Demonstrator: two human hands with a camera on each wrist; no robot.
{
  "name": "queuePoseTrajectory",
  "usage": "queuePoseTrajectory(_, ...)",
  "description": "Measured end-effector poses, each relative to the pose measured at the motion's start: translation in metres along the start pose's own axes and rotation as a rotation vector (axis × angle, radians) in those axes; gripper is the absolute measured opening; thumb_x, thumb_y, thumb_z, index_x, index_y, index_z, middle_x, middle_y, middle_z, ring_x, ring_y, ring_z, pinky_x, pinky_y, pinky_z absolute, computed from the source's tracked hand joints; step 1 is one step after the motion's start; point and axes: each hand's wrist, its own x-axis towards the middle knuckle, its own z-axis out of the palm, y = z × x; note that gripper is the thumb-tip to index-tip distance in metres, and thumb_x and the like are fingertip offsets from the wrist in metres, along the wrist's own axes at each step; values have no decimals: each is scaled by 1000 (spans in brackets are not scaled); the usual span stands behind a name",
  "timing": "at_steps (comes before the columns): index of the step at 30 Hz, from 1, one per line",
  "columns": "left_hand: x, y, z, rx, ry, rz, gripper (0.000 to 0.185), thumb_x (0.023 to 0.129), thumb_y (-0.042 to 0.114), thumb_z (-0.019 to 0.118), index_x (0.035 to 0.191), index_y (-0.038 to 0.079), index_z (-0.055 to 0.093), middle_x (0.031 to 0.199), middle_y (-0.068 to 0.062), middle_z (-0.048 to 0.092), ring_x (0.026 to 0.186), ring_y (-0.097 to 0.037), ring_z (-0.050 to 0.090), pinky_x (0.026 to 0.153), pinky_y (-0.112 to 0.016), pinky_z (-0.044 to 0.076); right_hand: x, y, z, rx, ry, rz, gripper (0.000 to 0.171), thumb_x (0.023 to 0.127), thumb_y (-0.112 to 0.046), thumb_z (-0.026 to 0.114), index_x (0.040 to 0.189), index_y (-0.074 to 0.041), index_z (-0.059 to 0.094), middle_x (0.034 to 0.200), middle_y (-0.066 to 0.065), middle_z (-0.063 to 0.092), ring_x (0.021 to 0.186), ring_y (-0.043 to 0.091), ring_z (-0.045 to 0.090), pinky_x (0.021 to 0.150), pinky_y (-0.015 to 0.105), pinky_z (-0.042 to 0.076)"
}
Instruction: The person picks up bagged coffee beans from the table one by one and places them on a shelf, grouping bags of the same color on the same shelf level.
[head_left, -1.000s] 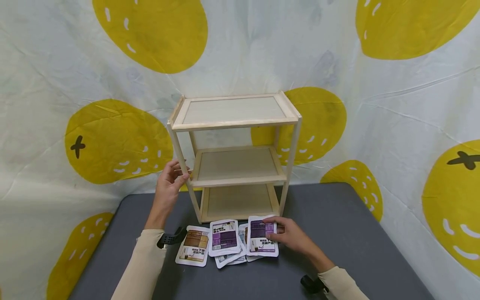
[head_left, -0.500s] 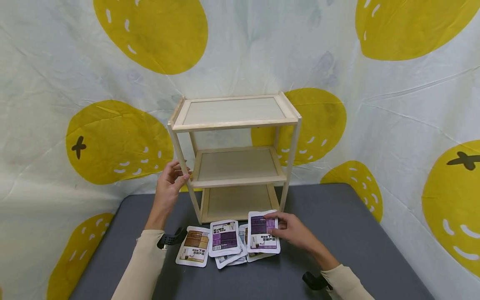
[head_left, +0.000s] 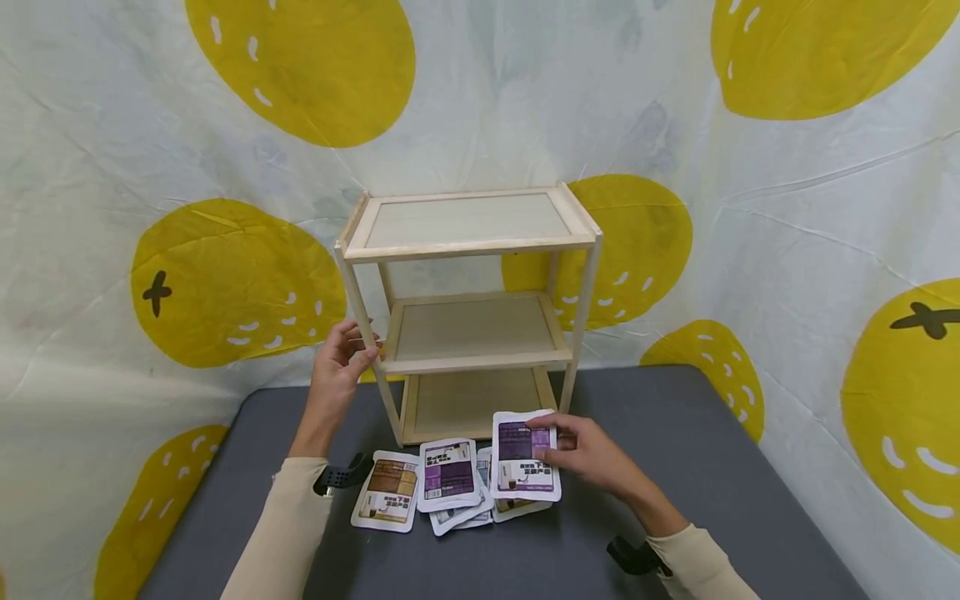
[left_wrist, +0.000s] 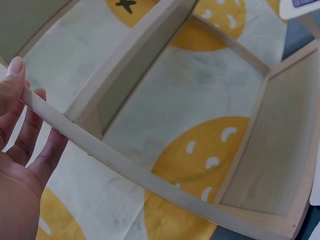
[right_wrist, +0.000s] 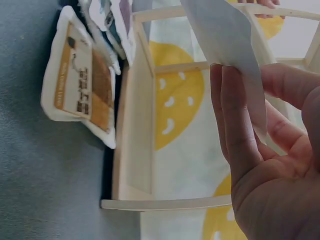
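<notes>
Two hands | left hand (head_left: 339, 367) grips shelf post (head_left: 365, 333) | right hand (head_left: 583, 454) pinches purple-label pouch (head_left: 524, 457), print unreadable

Person, two bare hands: left hand (head_left: 335, 372), right hand (head_left: 588, 457). No gloves, rings or watch seen. Both arms in long sleeves, plain cream/beige knit, snug, ending at the wrist: left sleeve (head_left: 281, 533), right sleeve (head_left: 693, 567). Each wrist carries a small black device: left wrist mount (head_left: 341, 477) has a perforated, strap-like black piece; right wrist mount (head_left: 632, 557) is a chunky black block at the cuff edge. No cables or markings legible.
</notes>
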Motion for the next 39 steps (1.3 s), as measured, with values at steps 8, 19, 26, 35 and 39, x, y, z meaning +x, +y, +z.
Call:
queuePoseTrajectory(8, 0, 2, -1, -2, -13, -13, 42, 96, -2, 65, 137, 3, 54, 119, -26, 60, 108, -39, 60, 86, -23, 56, -1, -17, -1, -39, 2, -4, 42, 95, -6, 70, 135, -2, 60, 110, 22, 71, 89, 26, 73, 70, 29, 59)
queuePoseTrajectory(19, -1, 2, -2, 1, -35, -9, 43, 97, -1, 64, 138, 5, 53, 119, -24, 60, 109, -48, 57, 86, -23, 57, -1, -37, -7, -40, -15, -43, 42, 96, -8, 69, 136, -2, 59, 112, 22, 71, 92, 25, 73, 73, 31, 60)
queuePoseTrajectory(26, 0, 0, -3, 3, -26, -3, 42, 96, -2, 65, 136, 6, 55, 116, -20, 62, 108, -40, 61, 86, -23, 56, -2, -51, -11, -42, -16, -75, 42, 96, -9, 70, 136, -3, 59, 113, 23, 71, 90, 25, 74, 73, 32, 60)
queuePoseTrajectory(35, 0, 1, -2, -6, -27, 8, 42, 96, -1, 66, 136, 3, 54, 109, 2, 66, 107, -42, 62, 86, -24, 57, -4, -71, -16, -32, -20, -82, 42, 95, -13, 72, 136, -8, 61, 115, 18, 71, 91, 26, 73, 75, 36, 61)
queuePoseTrajectory(39, 0, 1, -2, 1, -26, 5, 42, 96, -1, 66, 136, 4, 54, 111, -3, 66, 106, -40, 62, 86, -24, 56, -5, -81, -19, -7, -34, -85, 42, 96, -13, 71, 137, -10, 60, 119, 18, 69, 95, 28, 73, 77, 37, 61)
